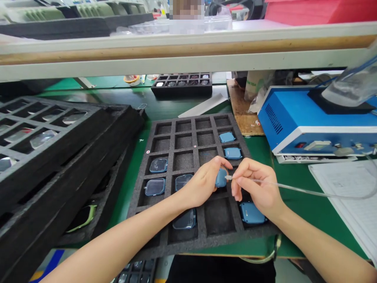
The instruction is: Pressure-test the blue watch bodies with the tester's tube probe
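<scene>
My left hand (206,181) holds a small blue watch case (220,178) above a black foam tray (219,216). Between the thumb and fingers of my right hand (253,182) is the end of a clear thin tube (306,190), its pale tip (228,177) at the side of the case. Other blue cases lie in the tray's compartments: two at the upper right (227,137), one at the lower right (252,213), and several with dark glassy faces up on the left (155,186). Several compartments hold nothing.
Stacked foam trays (118,118) with clear parts stand at the left. A blue machine (297,114) is at the right, papers (347,196) in front of it. A shelf edge (188,59) crosses above. Behind the tray are a strip (203,105) and a smaller black tray (182,90).
</scene>
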{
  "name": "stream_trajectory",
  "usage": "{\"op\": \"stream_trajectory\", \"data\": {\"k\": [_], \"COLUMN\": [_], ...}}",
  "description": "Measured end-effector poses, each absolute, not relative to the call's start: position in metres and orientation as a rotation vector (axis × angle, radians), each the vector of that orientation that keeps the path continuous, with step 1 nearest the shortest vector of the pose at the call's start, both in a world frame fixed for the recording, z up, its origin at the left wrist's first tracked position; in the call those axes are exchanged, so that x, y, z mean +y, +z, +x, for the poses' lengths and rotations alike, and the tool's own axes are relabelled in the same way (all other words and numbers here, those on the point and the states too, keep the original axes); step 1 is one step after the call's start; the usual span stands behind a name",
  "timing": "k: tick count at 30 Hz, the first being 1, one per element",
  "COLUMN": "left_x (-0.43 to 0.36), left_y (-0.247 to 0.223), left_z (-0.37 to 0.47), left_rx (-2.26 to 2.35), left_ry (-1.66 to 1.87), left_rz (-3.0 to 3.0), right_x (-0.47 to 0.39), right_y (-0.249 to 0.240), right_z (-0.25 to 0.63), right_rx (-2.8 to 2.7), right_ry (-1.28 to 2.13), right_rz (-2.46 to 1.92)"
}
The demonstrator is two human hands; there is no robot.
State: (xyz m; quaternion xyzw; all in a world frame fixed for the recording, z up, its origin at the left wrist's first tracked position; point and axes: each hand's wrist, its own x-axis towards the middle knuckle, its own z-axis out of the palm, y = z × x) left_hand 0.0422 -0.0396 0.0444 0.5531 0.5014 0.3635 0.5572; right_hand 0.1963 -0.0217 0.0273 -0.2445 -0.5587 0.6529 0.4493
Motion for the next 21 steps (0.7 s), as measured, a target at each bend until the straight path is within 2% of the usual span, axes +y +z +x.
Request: {"op": "stream_trajectory", "data": {"k": [10,21], "left_x": [-0.0373,-0.036], "left_y": [0.0385,0.0348], "left_z": [0.0484,0.0487], "left_rx": [1.35,1.283], "left_ry": [0.845,0.883], "left_rz": [1.378,1.369], "right_x": [-0.021,-0.0211], "right_y": [0.0331,0.0334], "right_z": [0.1938,0.1946], "right_rx": [-1.401,-1.422], "right_ry": [1.582,1.584], "right_rz": [-0.749,-0.757]}}
